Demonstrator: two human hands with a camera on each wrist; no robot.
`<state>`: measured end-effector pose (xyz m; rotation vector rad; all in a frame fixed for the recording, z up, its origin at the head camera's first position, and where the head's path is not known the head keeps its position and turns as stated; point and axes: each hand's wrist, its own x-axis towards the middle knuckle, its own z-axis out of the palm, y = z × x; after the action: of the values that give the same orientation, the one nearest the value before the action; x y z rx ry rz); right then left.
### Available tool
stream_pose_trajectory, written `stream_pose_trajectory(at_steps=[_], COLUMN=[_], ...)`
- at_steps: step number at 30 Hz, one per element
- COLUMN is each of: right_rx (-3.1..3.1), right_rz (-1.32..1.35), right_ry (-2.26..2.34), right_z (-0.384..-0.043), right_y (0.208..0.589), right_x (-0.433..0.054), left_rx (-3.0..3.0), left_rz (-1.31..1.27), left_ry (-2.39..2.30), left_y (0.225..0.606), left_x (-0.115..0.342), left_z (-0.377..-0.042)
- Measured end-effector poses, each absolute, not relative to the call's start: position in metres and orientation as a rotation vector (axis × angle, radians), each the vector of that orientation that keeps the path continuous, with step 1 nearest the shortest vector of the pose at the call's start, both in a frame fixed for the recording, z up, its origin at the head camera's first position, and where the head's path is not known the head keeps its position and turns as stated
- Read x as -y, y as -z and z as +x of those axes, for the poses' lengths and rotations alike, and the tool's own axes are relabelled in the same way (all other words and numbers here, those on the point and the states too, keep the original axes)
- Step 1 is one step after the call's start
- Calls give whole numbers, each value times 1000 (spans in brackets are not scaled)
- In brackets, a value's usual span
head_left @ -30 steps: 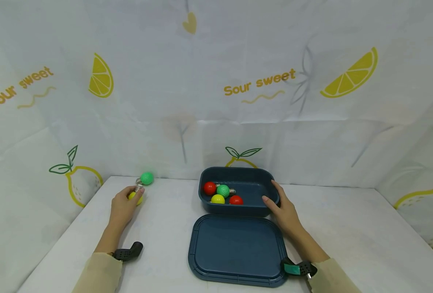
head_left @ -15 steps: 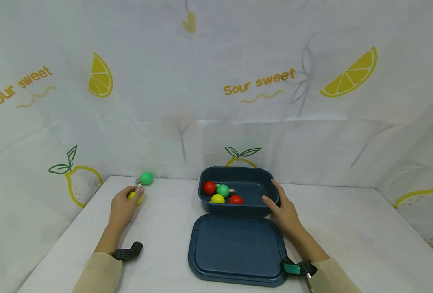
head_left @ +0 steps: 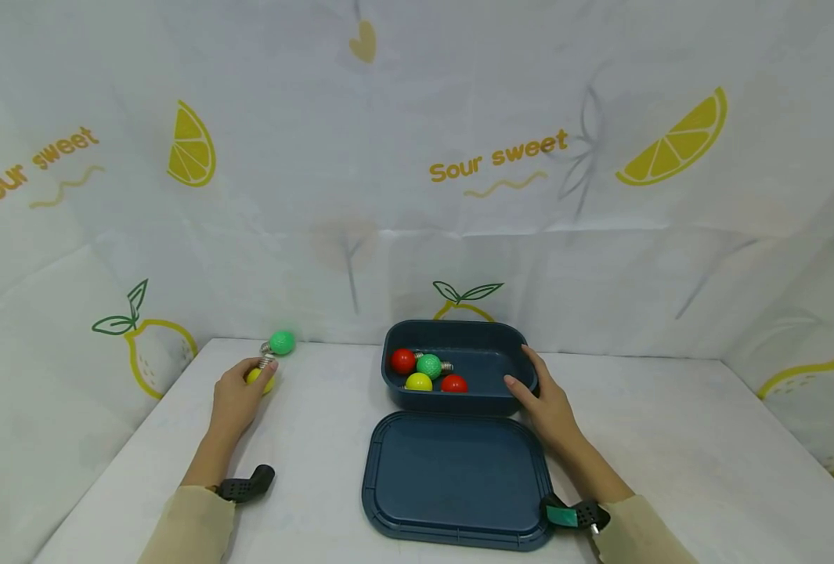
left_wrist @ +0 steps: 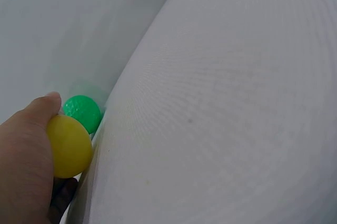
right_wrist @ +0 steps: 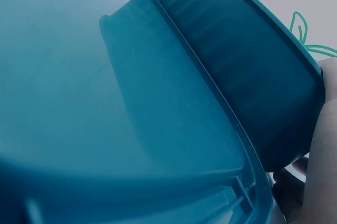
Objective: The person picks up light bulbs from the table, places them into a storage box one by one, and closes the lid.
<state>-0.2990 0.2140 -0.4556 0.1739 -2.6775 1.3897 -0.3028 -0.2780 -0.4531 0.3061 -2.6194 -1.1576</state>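
Note:
At the table's back left, my left hand (head_left: 236, 395) holds a yellow light bulb (head_left: 263, 380), its metal screw base pointing up and away. In the left wrist view the yellow globe sits between thumb and fingers. Just behind it lies a green bulb (head_left: 283, 342). My right hand (head_left: 552, 409) grips the right end of a dark blue open box (head_left: 452, 405), thumb over the rim. Inside, toward the left, lie a red bulb (head_left: 402, 361), a green bulb (head_left: 428, 366), a yellow bulb (head_left: 418, 382) and another red bulb (head_left: 454, 384), partly hidden by the front wall.
A dark blue lid (head_left: 456, 478) lies flat in front of the box, close to its front wall. White cloth (head_left: 360, 266) printed with lemons rises behind and beside the white table (head_left: 304, 470).

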Motion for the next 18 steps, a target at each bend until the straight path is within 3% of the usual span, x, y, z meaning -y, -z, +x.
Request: stream_pose_trajectory(at_steps=[18], right_rx=[2674], right_rz=[182], right_ry=[-1392], right_z=[-299], right_y=[456], right_x=[-214], left_rx=[2631], left_rz=[318], left_ry=[1157], left_y=[452], left_x=[278], left_z=[-303])
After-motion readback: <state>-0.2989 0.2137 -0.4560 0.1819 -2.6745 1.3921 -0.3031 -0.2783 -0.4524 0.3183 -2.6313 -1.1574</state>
